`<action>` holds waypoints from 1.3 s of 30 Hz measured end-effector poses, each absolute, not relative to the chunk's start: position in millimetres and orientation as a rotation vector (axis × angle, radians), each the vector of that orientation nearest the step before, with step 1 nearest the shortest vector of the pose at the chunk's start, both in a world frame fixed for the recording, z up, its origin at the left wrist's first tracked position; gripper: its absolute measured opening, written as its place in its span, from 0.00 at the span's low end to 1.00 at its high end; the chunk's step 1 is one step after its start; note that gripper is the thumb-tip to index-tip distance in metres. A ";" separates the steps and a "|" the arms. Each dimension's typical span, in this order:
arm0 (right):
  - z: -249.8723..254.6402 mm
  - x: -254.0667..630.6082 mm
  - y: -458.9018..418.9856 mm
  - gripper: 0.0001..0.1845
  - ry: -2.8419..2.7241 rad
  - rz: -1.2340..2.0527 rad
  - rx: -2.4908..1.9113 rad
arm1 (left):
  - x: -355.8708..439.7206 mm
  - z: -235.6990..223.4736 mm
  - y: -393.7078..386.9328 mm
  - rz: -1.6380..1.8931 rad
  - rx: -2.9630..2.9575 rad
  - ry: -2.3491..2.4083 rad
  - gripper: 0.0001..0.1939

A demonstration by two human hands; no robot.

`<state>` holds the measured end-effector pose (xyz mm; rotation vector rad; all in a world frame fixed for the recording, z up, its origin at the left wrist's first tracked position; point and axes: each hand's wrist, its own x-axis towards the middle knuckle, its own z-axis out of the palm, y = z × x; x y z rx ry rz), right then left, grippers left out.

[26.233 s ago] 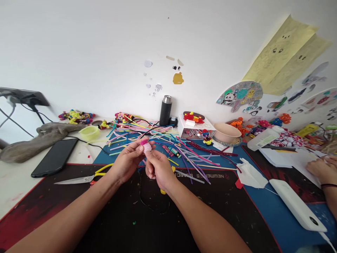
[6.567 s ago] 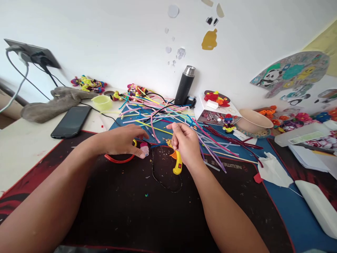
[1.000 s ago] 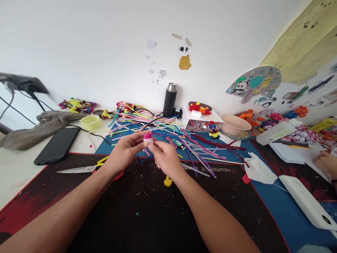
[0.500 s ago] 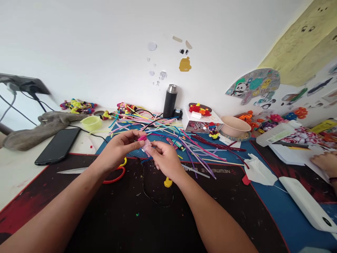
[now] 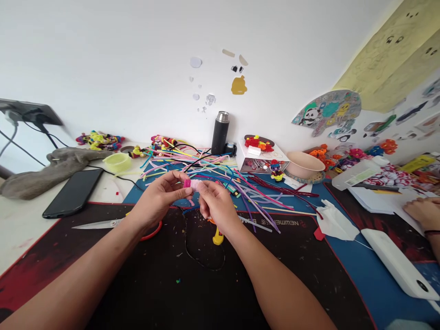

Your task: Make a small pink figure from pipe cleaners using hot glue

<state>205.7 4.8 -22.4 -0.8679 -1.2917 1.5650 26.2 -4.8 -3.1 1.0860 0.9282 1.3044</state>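
Observation:
Between my two hands is a small fuzzy pipe-cleaner piece [image 5: 192, 184], deep pink at its left end and pale pink at its right. My left hand [image 5: 164, 192] pinches the deep pink end with thumb and fingers. The pale end is held by my right hand [image 5: 216, 200], its thumb on top. The piece lies roughly level, above the black mat. Below my right hand a yellow glue gun [image 5: 217, 237] lies on the mat, partly hidden by that hand. Scissors [image 5: 98, 224] with red and yellow handles lie under my left forearm, which covers part of them.
A heap of coloured pipe cleaners [image 5: 192, 160] spreads behind my hands. A black thermos [image 5: 220, 133], a white box [image 5: 263, 158] and a beige bowl [image 5: 305, 164] stand near the wall. A phone [image 5: 73, 192] lies left; a white power bank [image 5: 395, 263] and another person's hand [image 5: 424, 213] are right.
Over the last second the pink piece has turned from upright through a tilt to nearly level, still between both hands. In the frame 6.6 seconds ago it lay on the mat beside my left hand.

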 end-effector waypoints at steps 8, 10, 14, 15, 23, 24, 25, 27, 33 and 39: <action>-27.0 205.6 7.0 0.24 -1.371 1.457 -0.910 | 31.3 -4.8 -7.5 1.316 1.246 1.047 0.23; -26.5 205.9 7.3 0.25 -1.387 1.455 -0.916 | 32.0 -5.3 -7.8 1.320 1.261 1.077 0.24; -25.8 205.9 8.1 0.26 -1.350 1.483 -0.896 | 33.7 -6.2 -8.9 1.347 1.287 1.103 0.25; -26.0 205.9 8.4 0.26 -1.339 1.493 -0.886 | 34.0 -6.4 -9.1 1.352 1.297 1.109 0.25; -28.8 206.4 9.8 0.24 -1.256 1.554 -0.819 | 34.8 -7.8 -10.4 1.353 1.344 1.130 0.24; -29.0 206.0 9.7 0.24 -1.243 1.558 -0.812 | 34.9 -8.2 -10.5 1.352 1.339 1.126 0.24; -29.1 205.4 9.4 0.24 -1.230 1.562 -0.806 | 35.0 -8.6 -10.5 1.352 1.334 1.122 0.24; -29.3 203.7 8.7 0.23 -1.206 1.564 -0.800 | 35.3 -9.5 -10.1 1.356 1.328 1.119 0.23; -25.4 200.7 6.2 0.27 -1.140 1.636 -0.799 | 38.5 -10.2 -8.7 1.396 1.292 1.115 0.24; -21.1 205.0 5.4 0.28 -1.070 1.761 -0.731 | 40.0 -10.2 -11.3 1.437 1.324 1.121 0.22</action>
